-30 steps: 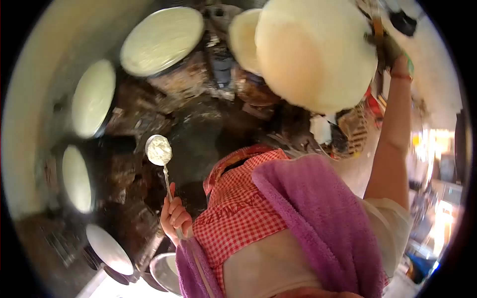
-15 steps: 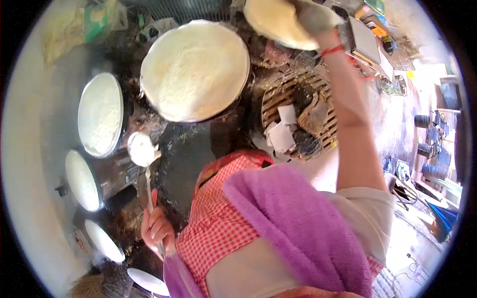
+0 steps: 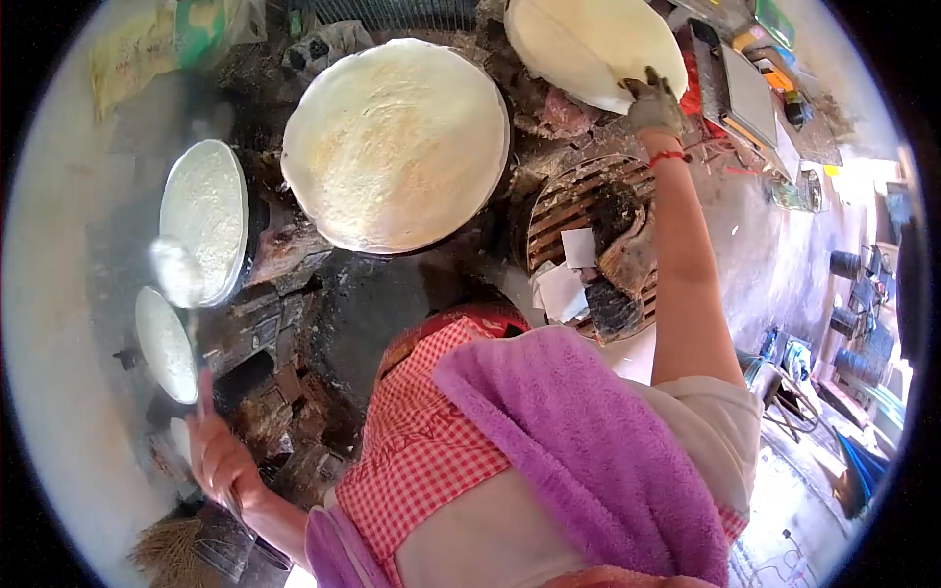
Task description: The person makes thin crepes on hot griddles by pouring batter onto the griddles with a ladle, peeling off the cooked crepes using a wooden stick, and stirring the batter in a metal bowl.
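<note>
Your left hand (image 3: 223,461) has fingers wrapped round ladle (image 3: 176,271), bowl all blurry, in front of two left-side pale rounds, can't tell if touching. Gloved right hand (image 3: 655,110) at near edge of upper-right flatbread (image 3: 596,47), fingers spread, not clamped. Big flatbread (image 3: 397,147) sits between your hands, on dark round base.

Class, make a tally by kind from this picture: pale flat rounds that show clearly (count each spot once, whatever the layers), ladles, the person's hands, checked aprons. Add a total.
Pale flat rounds: 4 (a pale sliver beside the left hand left out)
Ladles: 1, blurred
Hands, left and right: 2
Checked aprons: 1
Total: 8
</note>
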